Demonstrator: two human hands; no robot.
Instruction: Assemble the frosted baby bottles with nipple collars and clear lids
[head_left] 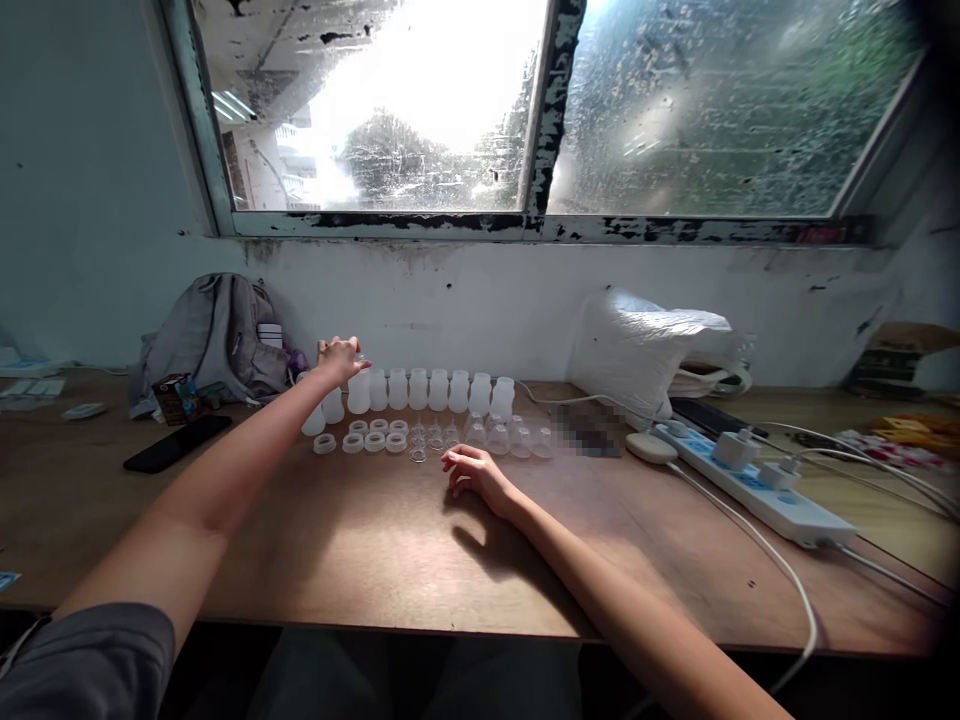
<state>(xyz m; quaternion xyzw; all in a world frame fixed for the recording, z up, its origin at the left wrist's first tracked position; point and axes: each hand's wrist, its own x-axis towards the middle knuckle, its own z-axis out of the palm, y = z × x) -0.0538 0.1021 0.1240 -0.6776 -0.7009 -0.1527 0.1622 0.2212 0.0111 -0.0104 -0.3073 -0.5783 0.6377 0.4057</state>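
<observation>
My left hand (341, 360) reaches to the back row, fingers closed in a pinch just above a frosted bottle (359, 392). A small clear piece shows at its fingertips, too small to name surely. More frosted bottles (439, 390) stand upright in a row to the right. In front of them lie white collar rings (352, 442) and clear bottle nipples (418, 450). Translucent domed caps (519, 438) sit right of those. My right hand (478, 476) hovers low over the table in front of the nipples, fingers loosely bent and apart, holding nothing.
A grey backpack (214, 340) leans on the wall at left, with a black phone (178, 444) before it. At right are a white plastic bag (637, 345), a power strip (757, 487) with plugs, a round white charger (650, 447) and loose cables. A window is behind.
</observation>
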